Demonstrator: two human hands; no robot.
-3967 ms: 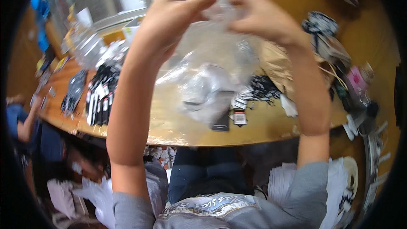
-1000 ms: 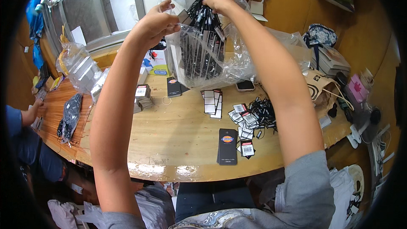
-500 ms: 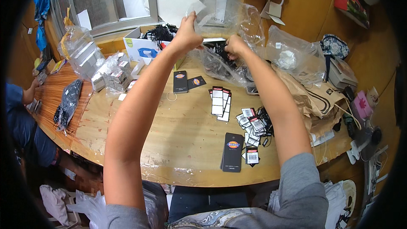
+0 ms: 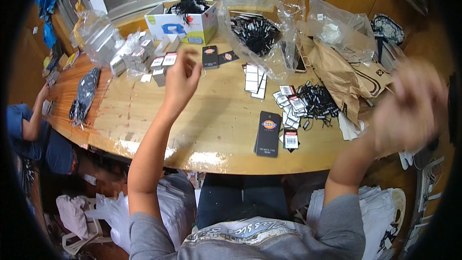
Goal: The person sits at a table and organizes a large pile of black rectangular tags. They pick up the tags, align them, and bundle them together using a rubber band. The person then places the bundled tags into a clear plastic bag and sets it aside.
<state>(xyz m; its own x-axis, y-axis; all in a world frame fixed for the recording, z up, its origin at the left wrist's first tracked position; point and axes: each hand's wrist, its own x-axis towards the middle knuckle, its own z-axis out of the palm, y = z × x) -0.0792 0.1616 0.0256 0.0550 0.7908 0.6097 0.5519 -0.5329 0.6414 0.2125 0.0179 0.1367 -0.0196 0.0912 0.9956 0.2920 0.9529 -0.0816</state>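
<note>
My left hand [image 4: 183,74] is raised over the table, its fingers loosely curled and apart, with nothing visible in them. It is nearest to some small boxes with white-and-red labels [image 4: 162,61] and a pair of black hang tags [image 4: 210,58]. My right hand [image 4: 409,108] is smeared by motion at the far right, beside the brown paper bag [image 4: 337,74]; whether it holds anything is hidden by the blur. In front of me lie a stack of black hang tags [image 4: 268,135], overlapping barcode tags [image 4: 290,106], a heap of black tag strings [image 4: 317,103] and white label strips [image 4: 254,81].
An open clear plastic bag [image 4: 288,33] with black strings stands at the back. Left of it is a white-and-green box [image 4: 204,26] filled with black strings. Bagged small boxes [image 4: 132,53] and a dark packet [image 4: 85,94] lie left. A person's arm [image 4: 36,118] is at the left edge.
Both hands have come away from the clear bag, which now stands open at the back. My left hand has moved left and nearer; my right has swung far right. The view has tilted.
</note>
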